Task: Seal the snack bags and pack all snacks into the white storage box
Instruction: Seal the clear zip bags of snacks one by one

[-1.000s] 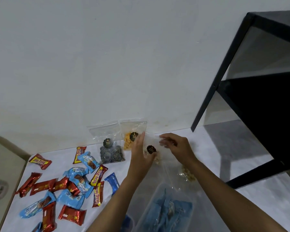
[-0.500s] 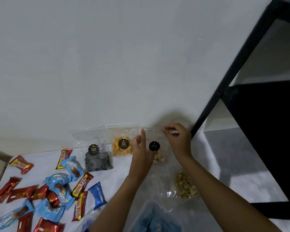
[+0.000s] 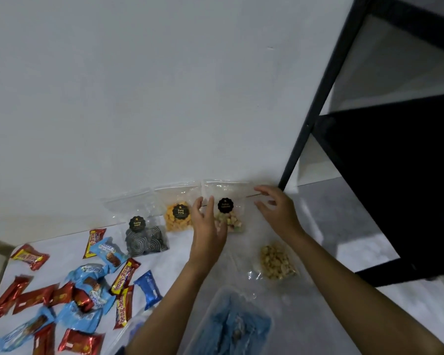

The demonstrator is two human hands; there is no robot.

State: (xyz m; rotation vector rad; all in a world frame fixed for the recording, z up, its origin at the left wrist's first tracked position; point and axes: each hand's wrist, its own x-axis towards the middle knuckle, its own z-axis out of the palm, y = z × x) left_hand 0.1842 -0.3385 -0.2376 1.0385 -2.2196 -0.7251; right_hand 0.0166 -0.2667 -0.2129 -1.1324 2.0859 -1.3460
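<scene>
Both hands hang open, gripping nothing: the left hand overlaps the mixed-snack bag, the right hand hovers just beside it. Three labelled bags lean against the wall; a fourth bag lies flat. The storage box sits nearest, bare table rightward.

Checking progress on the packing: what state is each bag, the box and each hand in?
Mixed-snack bag: upright against wall.
Pong Pong bag: upright.
Spiral-snack bag: upright.
Nut bag: lying flat.
Storage box: open, holding blue packets.
Left hand: open.
Right hand: open.
</scene>
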